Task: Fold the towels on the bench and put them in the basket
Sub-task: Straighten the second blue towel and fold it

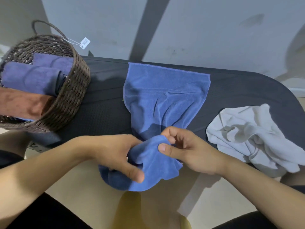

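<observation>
Far left: a round basket (pixel 71 96) of dark brown woven wicker stands on the bench (pixel 105 113), with a twisted loop handle at its rim and a white paper tag (pixel 85 42) hanging from it on a thin string. Inside lie folded towels of soft pile: two dark blue folded towels (pixel 31 78) side by side and a rust-brown folded towel (pixel 23 103) nearest the person.

The bench is black, with a finely textured padded top and a rounded right end.

Centre: a blue towel (pixel 165 95) of plush microfibre with a stitched hem lies with its far half spread flat on the bench; its near half is gathered into a bunch that hangs over the near edge. The left hand (pixel 113 156) grips the lower bunched part, thumb pressed on top and fingers curled under the cloth. The right hand (pixel 186 149) pinches a fold of the same bunch between thumb and curled fingers.

Right: a light grey towel (pixel 247 134), crumpled and creased, lies on the bench near its rounded end, apart from the blue one, its near part hanging over the edge.
</observation>
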### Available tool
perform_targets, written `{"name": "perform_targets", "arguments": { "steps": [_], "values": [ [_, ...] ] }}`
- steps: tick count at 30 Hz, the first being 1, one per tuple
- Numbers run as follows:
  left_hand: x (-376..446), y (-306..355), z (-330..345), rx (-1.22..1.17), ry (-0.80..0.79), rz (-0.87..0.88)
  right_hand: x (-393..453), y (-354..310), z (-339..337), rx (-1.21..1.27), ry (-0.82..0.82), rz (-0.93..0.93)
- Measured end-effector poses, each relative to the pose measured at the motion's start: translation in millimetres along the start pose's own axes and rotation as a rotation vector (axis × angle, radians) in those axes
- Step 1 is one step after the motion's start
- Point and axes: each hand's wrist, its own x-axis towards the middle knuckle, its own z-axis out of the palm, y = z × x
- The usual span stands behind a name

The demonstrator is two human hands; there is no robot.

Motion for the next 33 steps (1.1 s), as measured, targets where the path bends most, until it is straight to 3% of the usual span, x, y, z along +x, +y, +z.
{"name": "perform_targets", "arguments": {
  "steps": [2, 5, 10, 13, 17, 24, 29, 33],
  "values": [
    [1, -6, 8, 0.090, -0.073, -0.029, -10, 3, 1, 0.009, 0.005, 0.009],
    [3, -14, 13, 0.220, -0.016, -0.063, -22, 7, -1, 0.063, 0.071, 0.026],
    [-2, -17, -5, 0.126, 0.044, -0.065, -32, 15, -19, 0.223, 0.295, 0.028],
    [-2, -13, -13, 0.096, 0.169, -0.052, -33, 17, -31, 0.267, 0.419, 0.000],
    [-3, -7, -26, -0.242, 0.341, -0.032, -29, 13, -43, 0.274, 0.559, -0.027],
    [-10, -15, -47, -0.777, 0.316, 0.151, -15, 4, -67, 0.323, 0.791, -0.114],
    [8, -25, -59, -0.934, 0.670, 0.099, -1, 3, -76, 0.346, 0.912, -0.105],
    [18, -37, -63, -1.038, 0.737, 0.064, 3, 7, -85, 0.417, 0.863, -0.080]
  ]
}}
